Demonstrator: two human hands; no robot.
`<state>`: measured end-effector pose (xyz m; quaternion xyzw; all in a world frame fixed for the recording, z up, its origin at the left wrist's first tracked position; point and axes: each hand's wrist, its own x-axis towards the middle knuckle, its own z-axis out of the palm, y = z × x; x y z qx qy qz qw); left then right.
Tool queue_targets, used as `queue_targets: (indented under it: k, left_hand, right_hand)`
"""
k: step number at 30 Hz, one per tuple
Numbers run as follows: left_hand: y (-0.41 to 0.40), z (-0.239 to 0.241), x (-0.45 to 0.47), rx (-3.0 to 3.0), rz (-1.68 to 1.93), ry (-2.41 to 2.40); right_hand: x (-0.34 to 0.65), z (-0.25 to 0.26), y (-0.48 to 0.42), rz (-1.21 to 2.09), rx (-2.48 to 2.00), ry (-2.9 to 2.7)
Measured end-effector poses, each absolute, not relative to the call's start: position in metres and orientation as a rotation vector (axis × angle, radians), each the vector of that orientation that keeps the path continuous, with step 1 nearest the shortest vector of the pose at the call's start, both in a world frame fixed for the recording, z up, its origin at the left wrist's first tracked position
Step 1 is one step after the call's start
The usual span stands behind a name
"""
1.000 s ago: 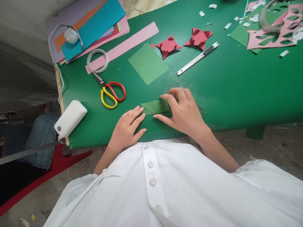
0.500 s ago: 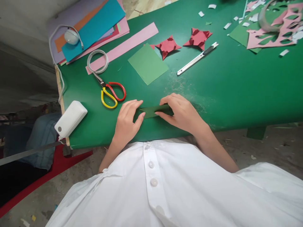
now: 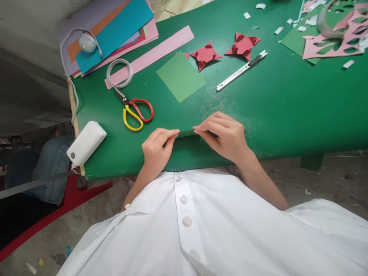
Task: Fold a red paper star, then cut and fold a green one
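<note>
A folded strip of dark green paper (image 3: 186, 133) is held just above the green table (image 3: 287, 107), near its front edge. My left hand (image 3: 157, 147) pinches the strip's left end with the fingertips. My right hand (image 3: 223, 134) pinches its right end and covers most of that side. Only a narrow edge of the paper shows between my two hands. A lighter green paper sheet (image 3: 180, 76) lies flat on the table beyond my hands.
Red-and-yellow scissors (image 3: 135, 111) lie left of my hands, a white box (image 3: 86, 143) at the table's left edge. Two red folded stars (image 3: 205, 55), a utility knife (image 3: 241, 70), a pink strip (image 3: 152, 55), coloured sheets (image 3: 115, 32) and cut scraps (image 3: 330, 34) lie farther back.
The paper lay flat under my fingers a second ago. Both hands have since closed on its ends and lifted it, so it now shows almost edge-on.
</note>
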<state>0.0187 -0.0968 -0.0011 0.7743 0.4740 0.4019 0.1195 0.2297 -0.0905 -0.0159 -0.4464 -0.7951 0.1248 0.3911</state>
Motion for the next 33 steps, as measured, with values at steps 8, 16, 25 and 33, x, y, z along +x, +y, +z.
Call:
queue_targets:
  k: [8, 16, 25, 33]
  left_hand:
    - [-0.098, -0.004, 0.018, 2.213, 1.214, 1.442]
    - [-0.103, -0.004, 0.018, 2.058, 1.106, 1.395]
    - [-0.107, -0.005, 0.021, 1.912, 0.988, 1.280]
    - [-0.107, -0.004, 0.020, 1.928, 0.948, 1.355]
  right_hand:
    - [0.229, -0.018, -0.091, 0.353, -1.242, -1.937]
    - [0.231, -0.014, -0.094, 0.414, -1.274, -1.965]
    - [0.228, -0.015, -0.094, 0.435, -1.161, -1.987]
    - [0.230, -0.017, -0.095, 0.537, -1.134, -2.052]
